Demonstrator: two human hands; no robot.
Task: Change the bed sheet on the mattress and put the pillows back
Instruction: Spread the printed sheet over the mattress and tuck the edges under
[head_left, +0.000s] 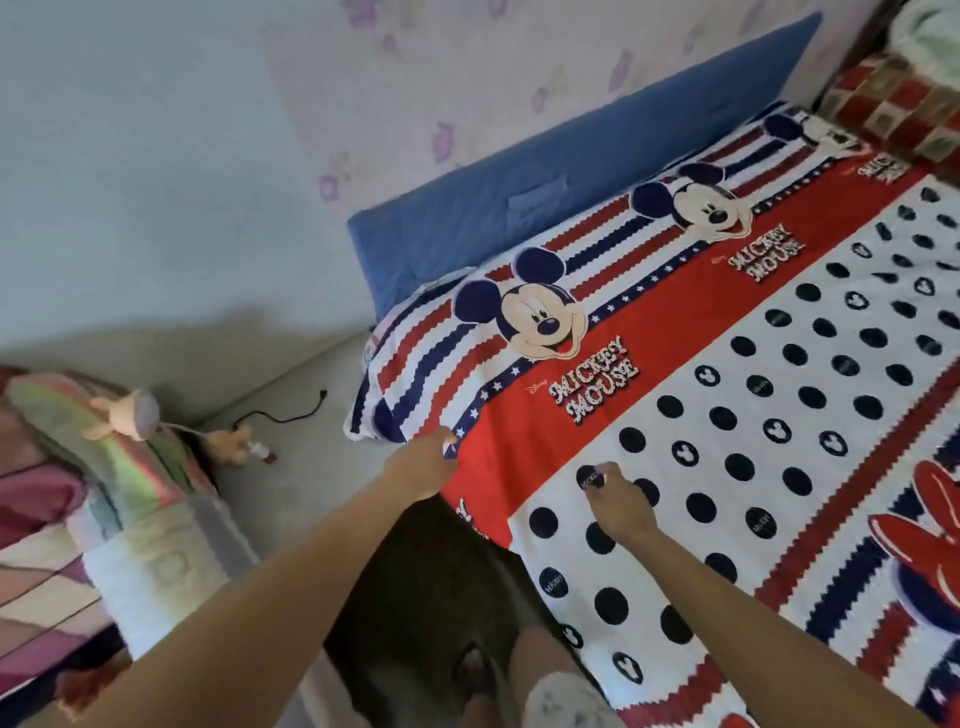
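Note:
A red, white and navy cartoon-mouse bed sheet (649, 332) lies spread over the mattress, which it covers fully. My left hand (423, 462) grips the sheet's edge at the near left side, just below the striped corner (384, 405). My right hand (615, 499) rests on the dotted white part of the sheet, fingers bent against the cloth. A blue padded headboard cushion (545, 182) leans against the wall behind the bed. A red checked pillow (893, 114) sits at the far right end.
To the left stands a pile of folded bedding (78, 493) with a small pink plush toy (127, 415) on top. A black cable (280, 413) and a small bottle (262, 451) lie on the grey floor. My feet (519, 686) stand beside the bed.

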